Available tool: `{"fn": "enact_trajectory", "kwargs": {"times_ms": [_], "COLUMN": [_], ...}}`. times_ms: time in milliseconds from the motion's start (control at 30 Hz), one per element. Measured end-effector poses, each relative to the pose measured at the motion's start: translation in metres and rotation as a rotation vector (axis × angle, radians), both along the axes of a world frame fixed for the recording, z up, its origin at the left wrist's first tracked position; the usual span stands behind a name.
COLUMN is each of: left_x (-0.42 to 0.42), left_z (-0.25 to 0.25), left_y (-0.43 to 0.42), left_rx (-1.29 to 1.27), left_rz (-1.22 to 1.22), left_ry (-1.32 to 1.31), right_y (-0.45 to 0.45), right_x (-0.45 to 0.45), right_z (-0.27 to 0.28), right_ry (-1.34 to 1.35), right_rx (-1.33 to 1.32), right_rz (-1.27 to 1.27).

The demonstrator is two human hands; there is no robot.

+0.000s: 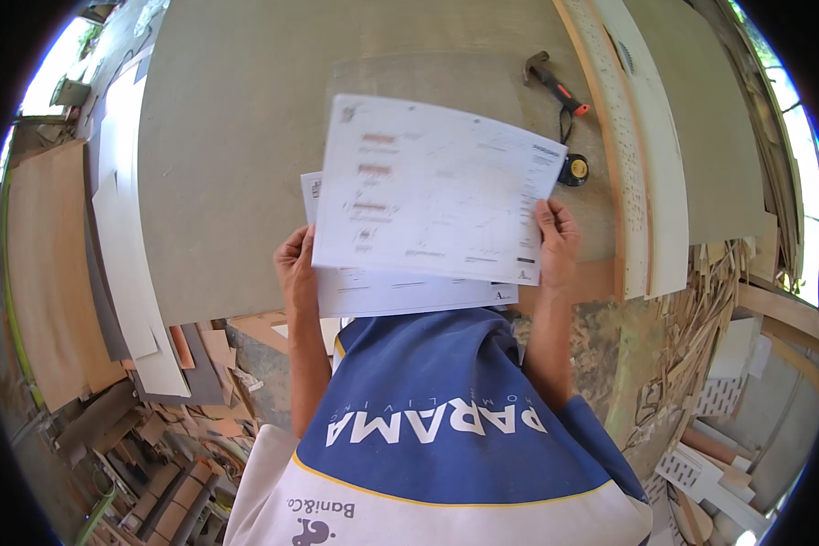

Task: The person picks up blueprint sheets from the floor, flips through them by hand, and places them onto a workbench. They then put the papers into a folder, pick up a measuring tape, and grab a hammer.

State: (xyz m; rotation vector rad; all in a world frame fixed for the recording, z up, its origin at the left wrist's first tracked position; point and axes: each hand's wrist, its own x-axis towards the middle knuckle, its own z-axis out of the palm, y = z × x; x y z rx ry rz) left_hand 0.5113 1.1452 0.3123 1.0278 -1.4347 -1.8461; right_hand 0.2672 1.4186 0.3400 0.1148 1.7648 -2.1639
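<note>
Two white printed sheets are held up in front of my chest, over the near edge of the worktable. The upper sheet (437,196) carries small drawings, reddish-brown bars and text too small to read. Behind it the lower sheet (409,293) shows along the left and bottom edges. My left hand (296,255) is closed on the left edges, thumb in front. With thumb and fingers, my right hand (558,241) pinches the upper sheet's right edge. Just past that hand lie a black and yellow tape measure (573,170) and a hammer (557,84) with a black and red handle.
The large grey-brown worktable (237,109) stretches ahead. Long boards (623,146) run along its right side, with a round saw blade (625,56) near them. Wooden panels (50,273) lean at the left. Offcuts (692,337) and scrap wood pile up on the floor both sides.
</note>
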Motion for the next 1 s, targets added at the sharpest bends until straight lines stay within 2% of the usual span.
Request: {"fn": "enact_trajectory", "kwargs": {"times_ms": [67, 267, 433, 1000], "left_x": [0.004, 0.007, 0.011, 0.011], "left_z": [-0.004, -0.001, 0.001, 0.000], "left_y": [-0.003, -0.005, -0.008, -0.005], "left_rx": [0.015, 0.125, 0.103, 0.128], "left_rz": [0.006, 0.003, -0.015, -0.001], "left_ry": [0.015, 0.077, 0.041, 0.047], "right_y": [-0.004, -0.015, -0.013, -0.012], "right_x": [0.007, 0.026, 0.027, 0.034], "right_z": [0.000, 0.006, -0.002, -0.009], "right_ry": [-0.007, 0.025, 0.092, 0.028], "right_rx": [0.031, -0.001, 0.051, 0.017], "right_rz": [0.095, 0.155, 0.199, 0.125]}}
